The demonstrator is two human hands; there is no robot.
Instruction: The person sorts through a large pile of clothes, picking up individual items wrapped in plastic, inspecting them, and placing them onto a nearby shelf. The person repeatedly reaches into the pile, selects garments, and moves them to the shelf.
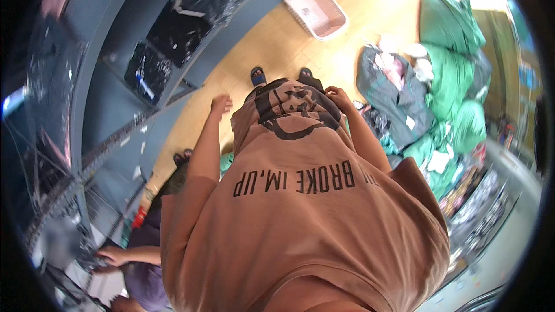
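Observation:
My left hand point(222, 105) hangs at my side above the wooden floor, fingers loosely bent, with nothing visible in it. Close to it is the hem of the brown printed T-shirt point(303, 221) that I wear. On the other side, my right hand point(338, 96) is by the shirt's lower edge and dark cloth, fingers curled. Whether it grips any cloth cannot be made out. My feet in dark slide sandals point(258, 76) show beyond the shirt. To the right of my right hand lies an open dark sack point(394, 99) with clothes or fabric inside.
Ahead stands a pink plastic basket point(315, 8). Blue-grey shelving point(108, 108) holding black plastic packages point(177, 34) runs along the left. Green sacks point(451, 73) are heaped at right, near a container of folded fabrics point(477, 199). Another person's hand point(113, 255) is at lower left.

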